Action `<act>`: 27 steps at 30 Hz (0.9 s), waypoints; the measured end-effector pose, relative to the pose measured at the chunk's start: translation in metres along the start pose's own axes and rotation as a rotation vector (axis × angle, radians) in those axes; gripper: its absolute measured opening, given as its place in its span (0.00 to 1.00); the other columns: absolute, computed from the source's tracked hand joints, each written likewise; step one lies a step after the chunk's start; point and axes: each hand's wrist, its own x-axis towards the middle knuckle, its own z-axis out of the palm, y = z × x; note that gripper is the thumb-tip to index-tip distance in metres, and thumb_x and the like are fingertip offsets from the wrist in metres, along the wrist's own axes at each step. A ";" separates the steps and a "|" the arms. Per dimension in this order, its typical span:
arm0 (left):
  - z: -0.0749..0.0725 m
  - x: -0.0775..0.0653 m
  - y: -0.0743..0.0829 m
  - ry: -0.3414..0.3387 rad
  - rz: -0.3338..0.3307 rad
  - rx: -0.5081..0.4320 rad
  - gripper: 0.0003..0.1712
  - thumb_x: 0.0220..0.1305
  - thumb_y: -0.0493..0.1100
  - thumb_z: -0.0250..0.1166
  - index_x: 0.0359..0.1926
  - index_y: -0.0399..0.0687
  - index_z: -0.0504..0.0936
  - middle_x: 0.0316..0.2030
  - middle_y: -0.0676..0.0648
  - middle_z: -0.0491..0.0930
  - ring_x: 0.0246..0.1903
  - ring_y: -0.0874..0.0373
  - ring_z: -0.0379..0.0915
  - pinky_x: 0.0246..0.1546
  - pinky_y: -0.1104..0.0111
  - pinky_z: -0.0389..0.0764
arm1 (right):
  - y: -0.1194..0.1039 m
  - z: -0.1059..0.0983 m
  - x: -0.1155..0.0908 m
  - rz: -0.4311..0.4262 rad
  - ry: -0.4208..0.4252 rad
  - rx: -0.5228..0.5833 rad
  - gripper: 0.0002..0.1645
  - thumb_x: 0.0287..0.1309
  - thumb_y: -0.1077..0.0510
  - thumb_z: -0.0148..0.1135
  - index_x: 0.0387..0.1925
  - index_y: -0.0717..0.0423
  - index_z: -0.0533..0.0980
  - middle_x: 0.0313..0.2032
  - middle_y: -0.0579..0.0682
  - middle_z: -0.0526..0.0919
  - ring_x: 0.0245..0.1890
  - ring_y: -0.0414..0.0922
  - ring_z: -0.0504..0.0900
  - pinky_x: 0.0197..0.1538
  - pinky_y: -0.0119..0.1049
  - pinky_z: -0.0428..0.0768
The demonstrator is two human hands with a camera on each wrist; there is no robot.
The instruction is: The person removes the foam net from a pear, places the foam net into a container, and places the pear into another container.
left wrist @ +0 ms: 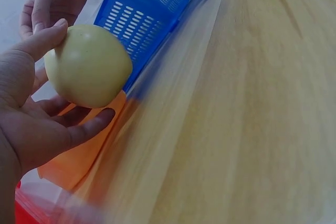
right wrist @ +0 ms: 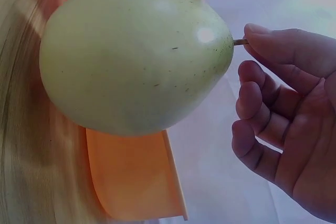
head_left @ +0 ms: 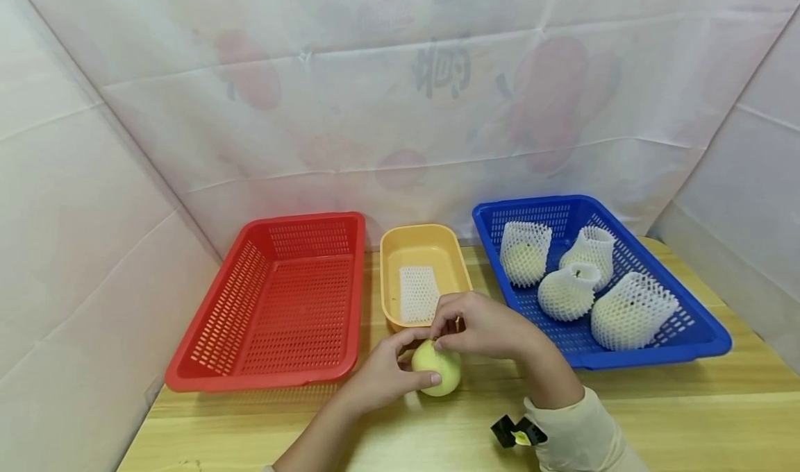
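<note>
A pale yellow-green pear (head_left: 438, 368) is held over the near part of the table, in front of the yellow tray. My left hand (head_left: 382, 375) grips it from the left, thumb across the near side and fingers around the far side. With thumb and fingertip, my right hand (right wrist: 294, 98) pinches the pear's thin brown stem (right wrist: 240, 42), while its other fingers curl loosely in the right wrist view. Small dark specks mark the skin around the stem. A white foam net sleeve (head_left: 419, 293) lies flat in the yellow tray (head_left: 390, 246), just behind the hands.
On the left stands a red basket (head_left: 359, 284) with slotted sides. To the right, a blue basket (head_left: 656, 355) holds several pears (head_left: 565, 295) in white foam nets. The wooden table (head_left: 687, 416) backs onto a pale printed cloth (head_left: 375, 111), with cloth walls at both sides.
</note>
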 end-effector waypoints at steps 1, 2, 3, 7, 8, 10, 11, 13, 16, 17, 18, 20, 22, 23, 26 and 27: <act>0.000 0.000 0.000 0.003 0.003 0.000 0.33 0.56 0.42 0.74 0.63 0.59 0.74 0.60 0.52 0.75 0.57 0.54 0.74 0.51 0.68 0.81 | 0.000 0.000 0.000 0.000 0.002 0.002 0.05 0.54 0.60 0.71 0.30 0.45 0.84 0.30 0.36 0.80 0.29 0.35 0.76 0.32 0.32 0.81; 0.000 0.000 0.000 0.006 0.005 -0.002 0.33 0.56 0.42 0.74 0.63 0.58 0.74 0.60 0.51 0.76 0.57 0.53 0.75 0.51 0.68 0.82 | 0.000 0.000 0.000 -0.001 0.004 0.003 0.05 0.54 0.60 0.71 0.30 0.45 0.84 0.30 0.36 0.80 0.29 0.35 0.76 0.32 0.32 0.81; 0.000 0.000 0.000 0.010 0.008 0.001 0.33 0.56 0.42 0.74 0.63 0.58 0.74 0.60 0.52 0.76 0.57 0.54 0.75 0.51 0.68 0.81 | 0.000 0.000 0.000 -0.001 0.008 0.005 0.05 0.54 0.60 0.71 0.30 0.44 0.84 0.30 0.36 0.80 0.29 0.35 0.76 0.32 0.32 0.81; 0.000 0.001 0.000 0.029 0.011 -0.016 0.33 0.57 0.43 0.73 0.63 0.56 0.74 0.60 0.50 0.76 0.56 0.54 0.75 0.52 0.68 0.81 | 0.001 0.001 0.000 -0.003 0.023 0.020 0.05 0.56 0.59 0.70 0.31 0.44 0.84 0.30 0.36 0.80 0.29 0.36 0.76 0.32 0.32 0.81; 0.001 0.001 0.000 0.035 0.011 -0.026 0.32 0.57 0.43 0.73 0.63 0.55 0.74 0.60 0.49 0.76 0.56 0.53 0.75 0.52 0.67 0.81 | 0.001 0.001 0.000 -0.004 0.027 0.028 0.04 0.56 0.59 0.70 0.32 0.44 0.84 0.30 0.37 0.80 0.29 0.36 0.76 0.32 0.33 0.81; 0.001 0.001 0.000 0.049 0.013 -0.046 0.32 0.58 0.42 0.72 0.63 0.52 0.74 0.59 0.47 0.76 0.55 0.53 0.75 0.51 0.67 0.82 | 0.001 0.001 0.000 -0.005 0.031 0.045 0.04 0.56 0.58 0.70 0.34 0.46 0.84 0.31 0.37 0.80 0.30 0.36 0.77 0.33 0.33 0.81; 0.001 0.001 0.000 0.059 0.014 -0.052 0.31 0.58 0.42 0.72 0.63 0.51 0.74 0.59 0.46 0.76 0.55 0.53 0.75 0.52 0.67 0.82 | 0.001 0.001 0.000 -0.006 0.034 0.051 0.05 0.57 0.58 0.70 0.36 0.46 0.84 0.31 0.38 0.79 0.31 0.37 0.77 0.34 0.33 0.82; 0.001 0.000 0.001 0.083 0.019 -0.072 0.31 0.59 0.42 0.71 0.63 0.49 0.74 0.58 0.44 0.76 0.55 0.53 0.75 0.52 0.67 0.81 | 0.002 0.002 0.000 -0.006 0.039 0.062 0.07 0.57 0.57 0.71 0.39 0.47 0.83 0.32 0.39 0.79 0.32 0.39 0.77 0.35 0.34 0.82; 0.001 -0.001 0.004 0.118 0.034 -0.099 0.31 0.59 0.41 0.71 0.63 0.46 0.73 0.58 0.42 0.75 0.54 0.52 0.74 0.52 0.66 0.81 | 0.002 0.002 -0.001 0.000 0.045 0.058 0.11 0.56 0.54 0.71 0.42 0.45 0.82 0.34 0.41 0.78 0.34 0.41 0.77 0.36 0.35 0.83; 0.001 0.000 0.004 0.130 0.037 -0.107 0.31 0.59 0.41 0.70 0.63 0.46 0.73 0.58 0.42 0.75 0.54 0.52 0.73 0.52 0.65 0.81 | 0.003 0.002 -0.001 0.004 0.047 0.054 0.12 0.56 0.53 0.71 0.43 0.44 0.82 0.35 0.41 0.78 0.35 0.41 0.77 0.36 0.35 0.83; 0.001 0.000 0.005 0.142 0.039 -0.113 0.31 0.58 0.41 0.70 0.63 0.45 0.73 0.58 0.42 0.75 0.54 0.52 0.73 0.52 0.65 0.81 | 0.002 0.001 -0.001 0.009 0.048 0.052 0.13 0.56 0.53 0.71 0.44 0.44 0.82 0.36 0.41 0.78 0.35 0.42 0.77 0.36 0.35 0.83; 0.002 0.000 0.007 0.160 0.042 -0.122 0.31 0.58 0.40 0.70 0.63 0.46 0.73 0.57 0.43 0.75 0.54 0.52 0.72 0.52 0.65 0.81 | 0.003 0.001 -0.002 0.017 0.050 0.051 0.15 0.56 0.51 0.71 0.46 0.42 0.81 0.38 0.40 0.79 0.37 0.43 0.77 0.38 0.36 0.83; 0.002 0.000 0.008 0.176 0.041 -0.135 0.31 0.58 0.39 0.70 0.62 0.46 0.73 0.57 0.43 0.75 0.55 0.53 0.72 0.52 0.65 0.80 | 0.003 0.001 -0.002 0.027 0.049 0.057 0.16 0.56 0.50 0.71 0.47 0.42 0.80 0.40 0.40 0.79 0.39 0.44 0.77 0.40 0.38 0.84; 0.002 0.000 0.008 0.183 0.042 -0.140 0.31 0.58 0.39 0.70 0.62 0.46 0.73 0.57 0.44 0.75 0.55 0.53 0.72 0.53 0.65 0.80 | 0.002 0.000 -0.002 0.030 0.048 0.061 0.17 0.56 0.50 0.71 0.48 0.42 0.80 0.41 0.39 0.79 0.40 0.45 0.76 0.41 0.39 0.84; 0.002 0.000 0.009 0.193 0.058 -0.164 0.30 0.58 0.38 0.69 0.61 0.44 0.72 0.57 0.43 0.75 0.55 0.52 0.72 0.54 0.64 0.79 | 0.002 0.000 -0.003 0.036 0.040 0.082 0.19 0.56 0.50 0.72 0.49 0.43 0.79 0.44 0.40 0.79 0.44 0.45 0.76 0.44 0.40 0.85; 0.002 0.000 0.009 0.194 0.065 -0.177 0.29 0.58 0.38 0.69 0.61 0.43 0.72 0.56 0.42 0.75 0.55 0.52 0.72 0.54 0.64 0.79 | 0.001 -0.001 -0.003 0.036 0.037 0.088 0.20 0.55 0.50 0.72 0.50 0.43 0.79 0.45 0.40 0.79 0.44 0.44 0.76 0.44 0.39 0.85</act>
